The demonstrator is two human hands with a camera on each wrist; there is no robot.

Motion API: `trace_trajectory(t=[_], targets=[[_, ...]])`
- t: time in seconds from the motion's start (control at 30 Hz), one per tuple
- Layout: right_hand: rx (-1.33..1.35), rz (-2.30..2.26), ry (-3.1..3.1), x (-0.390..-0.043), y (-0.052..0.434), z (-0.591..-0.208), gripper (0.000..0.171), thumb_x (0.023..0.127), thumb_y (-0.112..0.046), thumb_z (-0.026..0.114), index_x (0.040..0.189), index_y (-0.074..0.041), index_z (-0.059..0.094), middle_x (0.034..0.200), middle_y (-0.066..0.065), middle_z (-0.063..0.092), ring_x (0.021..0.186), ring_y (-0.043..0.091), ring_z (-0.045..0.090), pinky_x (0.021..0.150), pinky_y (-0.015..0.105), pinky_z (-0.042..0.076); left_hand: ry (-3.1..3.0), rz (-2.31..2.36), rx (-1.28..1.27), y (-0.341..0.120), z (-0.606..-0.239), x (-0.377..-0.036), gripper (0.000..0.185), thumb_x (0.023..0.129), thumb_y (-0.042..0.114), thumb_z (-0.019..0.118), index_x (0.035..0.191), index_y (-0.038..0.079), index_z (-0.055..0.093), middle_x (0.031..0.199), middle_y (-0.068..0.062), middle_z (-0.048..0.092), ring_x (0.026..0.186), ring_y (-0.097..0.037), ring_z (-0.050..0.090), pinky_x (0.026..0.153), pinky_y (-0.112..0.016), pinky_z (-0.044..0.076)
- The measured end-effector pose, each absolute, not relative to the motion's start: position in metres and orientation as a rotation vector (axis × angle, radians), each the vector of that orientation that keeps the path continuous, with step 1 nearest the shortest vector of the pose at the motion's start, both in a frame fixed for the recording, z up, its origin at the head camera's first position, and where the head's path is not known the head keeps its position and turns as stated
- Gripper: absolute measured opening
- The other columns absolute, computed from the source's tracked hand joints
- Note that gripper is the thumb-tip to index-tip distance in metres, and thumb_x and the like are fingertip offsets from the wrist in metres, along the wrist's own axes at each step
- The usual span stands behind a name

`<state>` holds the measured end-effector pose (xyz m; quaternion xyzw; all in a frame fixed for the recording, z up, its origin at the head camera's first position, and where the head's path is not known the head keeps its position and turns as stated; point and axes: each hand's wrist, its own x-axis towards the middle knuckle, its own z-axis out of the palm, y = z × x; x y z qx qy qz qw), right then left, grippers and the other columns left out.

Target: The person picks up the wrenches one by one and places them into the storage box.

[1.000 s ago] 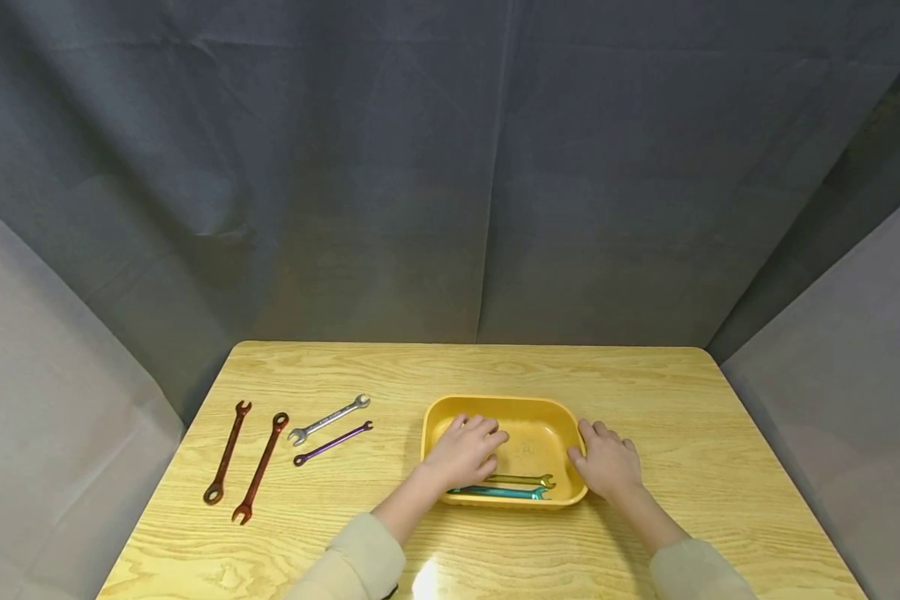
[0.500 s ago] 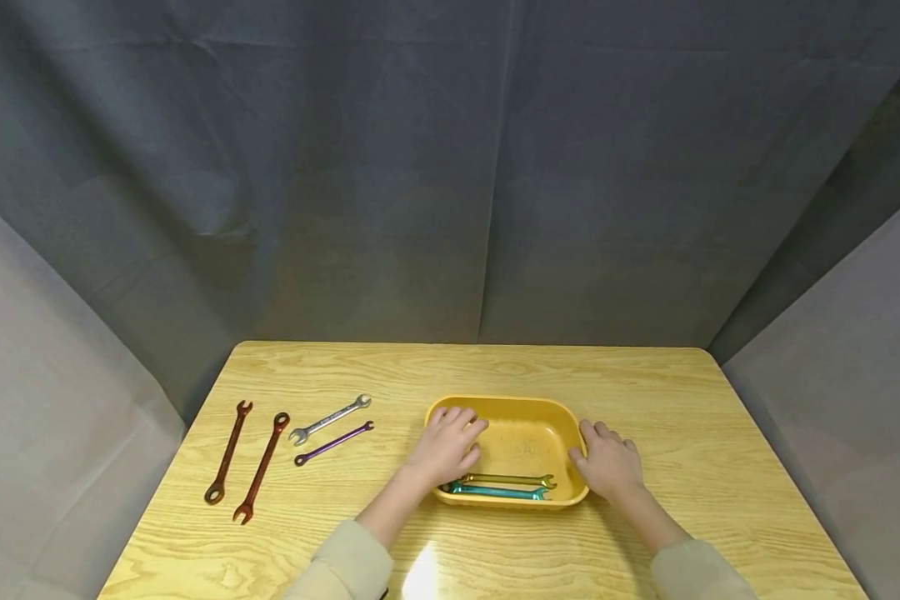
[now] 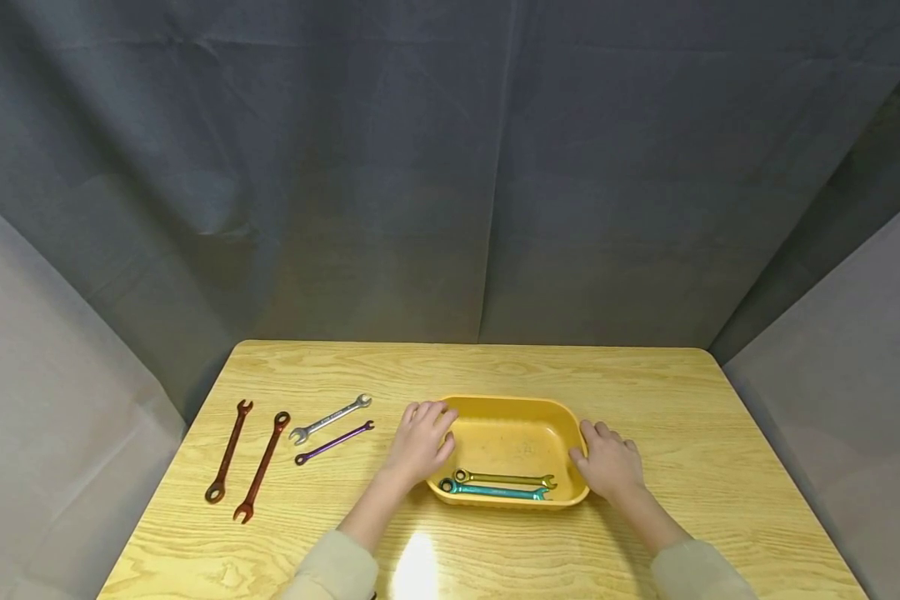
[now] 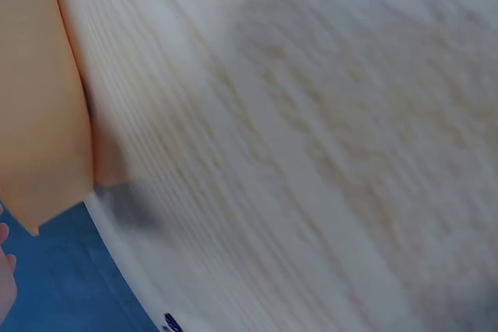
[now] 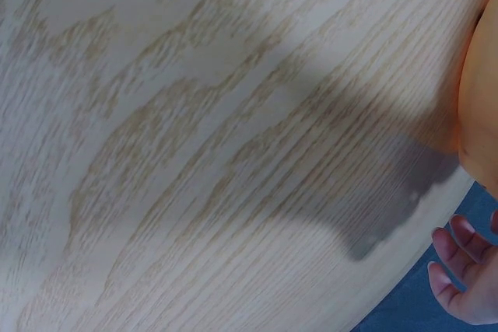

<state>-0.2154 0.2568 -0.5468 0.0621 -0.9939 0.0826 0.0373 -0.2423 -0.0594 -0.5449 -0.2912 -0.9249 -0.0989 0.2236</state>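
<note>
**A:** Where were my hands at that moment?

**B:** I had the left hand [image 3: 420, 442] over the nine o'clock rim of the yellow tray [image 3: 521, 407], fingers loosely spread and lying on the edge, nothing pinched. My right hand [image 3: 607, 462] sat against the tray's three o'clock side, fingers relaxed and touching the outer wall, not curled round anything.

**A:** And the tray itself?

**B:** It stood near the middle of the wooden table [image 3: 682, 400], slightly toward six o'clock. Inside, along the six o'clock wall, lay a gold wrench [image 3: 504, 478] and just beside it a teal wrench [image 3: 492, 492], both lengthwise and roughly parallel; I could not tell whether they touched.

**A:** Anything out at nine o'clock?

**B:** Four more wrenches, well apart from the tray: a silver wrench [image 3: 329, 419], a purple wrench [image 3: 334, 443] just below it, then two reddish wrenches [image 3: 260, 467] farther out, lying side by side.

**A:** Did the wrist views help?

**B:** Little. The left wrist view was blurred: wood grain and an orange edge. The right wrist view showed table grain, a shadow, and fingertips [image 5: 459, 270] at five o'clock.
</note>
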Motion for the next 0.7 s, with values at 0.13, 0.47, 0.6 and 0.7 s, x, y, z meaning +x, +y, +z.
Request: trace_trajectory(t=[0.13,0.47,0.6,0.7], targets=[[0.192,0.251,-3.049,-0.215,0.256,-0.546,0.042,0.087,-0.031,0.051,0.118,-0.002,0.049,0.107,0.02,0.055,0.093,0.038,0.054,0.074,0.056,0.041,-2.527,-0.299,-0.752,-0.069,-0.549,-0.243,0.031,0.083,0.022,0.055,0.113,0.015,0.059,0.112,-0.003,0.056,0.106,-0.019,0.05,0.095,-0.04,0.036],[0.189,0.253,-3.051,-0.215,0.256,-0.546,0.043,0.087,-0.031,0.051,0.118,-0.001,0.049,0.109,0.021,0.054,0.096,0.039,0.054,0.076,0.057,0.04,-2.535,-0.378,-0.616,-0.093,-0.551,-0.244,0.03,0.084,0.02,0.053,0.113,0.012,0.058,0.111,-0.005,0.056,0.105,-0.023,0.05,0.094,-0.042,0.037],[0.187,0.249,-3.051,-0.215,0.257,-0.547,0.043,0.088,-0.031,0.051,0.118,-0.001,0.049,0.109,0.021,0.054,0.096,0.039,0.054,0.077,0.058,0.04,-2.578,-0.404,-0.56,-0.103,-0.553,-0.244,0.031,0.084,0.019,0.057,0.114,0.011,0.058,0.112,-0.006,0.055,0.107,-0.025,0.049,0.096,-0.044,0.036],[0.186,0.248,-3.048,-0.216,0.257,-0.547,0.043,0.088,-0.032,0.051,0.118,-0.002,0.049,0.109,0.02,0.055,0.095,0.038,0.054,0.077,0.057,0.041,-2.608,-0.432,-0.517,-0.11,-0.555,-0.243,0.032,0.085,0.018,0.058,0.115,0.01,0.057,0.113,-0.007,0.055,0.109,-0.025,0.048,0.097,-0.046,0.036]])
